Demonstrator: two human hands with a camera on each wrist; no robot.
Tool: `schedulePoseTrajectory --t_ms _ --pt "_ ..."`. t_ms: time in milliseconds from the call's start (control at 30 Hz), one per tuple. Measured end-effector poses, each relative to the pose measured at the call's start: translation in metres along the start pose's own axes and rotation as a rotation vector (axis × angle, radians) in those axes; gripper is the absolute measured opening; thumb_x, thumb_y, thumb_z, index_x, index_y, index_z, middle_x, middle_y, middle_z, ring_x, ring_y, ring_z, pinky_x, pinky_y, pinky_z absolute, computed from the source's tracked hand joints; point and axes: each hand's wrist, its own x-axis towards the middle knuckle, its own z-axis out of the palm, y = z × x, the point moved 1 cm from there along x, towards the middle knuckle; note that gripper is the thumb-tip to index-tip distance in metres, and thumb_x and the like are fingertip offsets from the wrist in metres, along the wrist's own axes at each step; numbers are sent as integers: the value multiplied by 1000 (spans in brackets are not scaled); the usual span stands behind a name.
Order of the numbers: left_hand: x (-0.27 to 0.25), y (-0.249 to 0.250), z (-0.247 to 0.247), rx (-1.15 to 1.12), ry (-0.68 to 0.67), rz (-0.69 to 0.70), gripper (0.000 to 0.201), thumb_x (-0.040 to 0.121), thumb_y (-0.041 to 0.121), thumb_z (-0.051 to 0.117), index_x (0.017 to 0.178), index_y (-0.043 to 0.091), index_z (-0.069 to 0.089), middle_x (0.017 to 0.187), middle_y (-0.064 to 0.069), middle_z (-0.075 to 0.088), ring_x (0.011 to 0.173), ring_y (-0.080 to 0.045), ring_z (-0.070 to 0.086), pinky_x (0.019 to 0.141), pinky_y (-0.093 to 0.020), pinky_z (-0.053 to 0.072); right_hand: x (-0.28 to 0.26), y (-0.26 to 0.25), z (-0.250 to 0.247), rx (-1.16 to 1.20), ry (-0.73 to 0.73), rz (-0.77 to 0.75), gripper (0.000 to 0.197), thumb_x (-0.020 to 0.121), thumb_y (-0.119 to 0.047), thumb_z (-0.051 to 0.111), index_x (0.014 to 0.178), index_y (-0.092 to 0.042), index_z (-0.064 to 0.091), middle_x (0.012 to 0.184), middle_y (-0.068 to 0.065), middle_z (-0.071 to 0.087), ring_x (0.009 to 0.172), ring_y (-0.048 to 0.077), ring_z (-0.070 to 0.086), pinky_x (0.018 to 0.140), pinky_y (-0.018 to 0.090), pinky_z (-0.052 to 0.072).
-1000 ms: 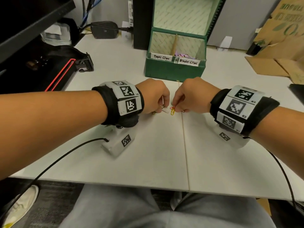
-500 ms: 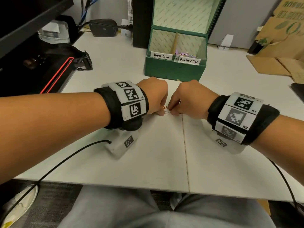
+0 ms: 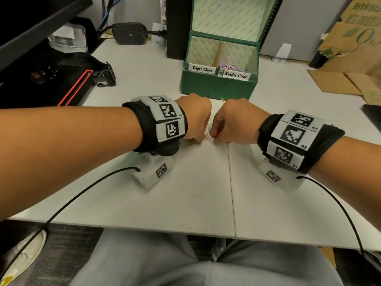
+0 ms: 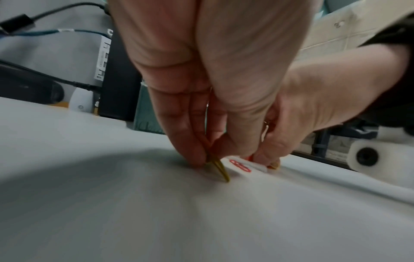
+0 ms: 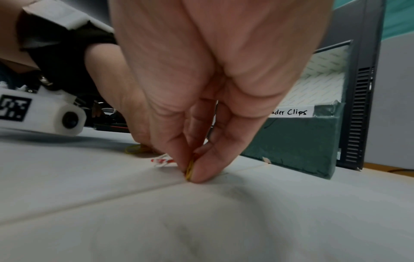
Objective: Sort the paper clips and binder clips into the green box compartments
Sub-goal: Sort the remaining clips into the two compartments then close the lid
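My left hand (image 3: 201, 139) and right hand (image 3: 215, 136) meet fingertip to fingertip on the white table, just in front of the green box (image 3: 218, 87). In the left wrist view my left hand (image 4: 206, 159) pinches a yellow paper clip (image 4: 220, 168) whose tip touches the table. My right hand (image 5: 190, 173) pinches another yellow paper clip (image 5: 190, 169) between thumb and forefinger. A red paper clip (image 4: 240, 165) and a white one lie flat between the hands. The box is labelled "Paper Clips" on the left and "Binder Clips" on the right, where pastel binder clips (image 3: 231, 67) show.
A black computer tower (image 3: 177, 27) stands behind the box on its left. Flattened cardboard (image 3: 350, 65) lies at the right, and a black case with red trim (image 3: 74, 89) at the left. Cables trail from both wrist cameras. A seam (image 3: 231, 182) runs down the table.
The hands have drawn closer together. The orange-yellow clip that lay on the table under the right fingertips is now pinched upright in the right hand.
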Motion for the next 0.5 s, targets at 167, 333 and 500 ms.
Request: schedulePoseTrajectory --t_ms 167,333,500 --pt "-1 -11 -6 -43 -19 -19 9 75 24 76 79 16 72 74 4 66 72 -15 62 59 -24 48 0 6 1 41 19 29 5 79 -16 74 81 -21 76 66 -12 62 61 6 58 69 24 54" --pt "-2 -26 -13 -207 24 -63 4 74 14 73 75 17 75 74 2 73 60 -9 62 69 -26 56 1 18 -1 118 36 85 8 77 -11 73 79 -18 77 66 -6 69 57 6 62 71 27 59" --pt "-1 -21 -13 -331 93 -10 10 78 13 72 85 18 77 68 6 72 64 -6 67 69 -18 53 -1 24 -6 209 43 81 13 78 -9 73 79 -22 77 66 -4 73 61 7 69 68 18 55"
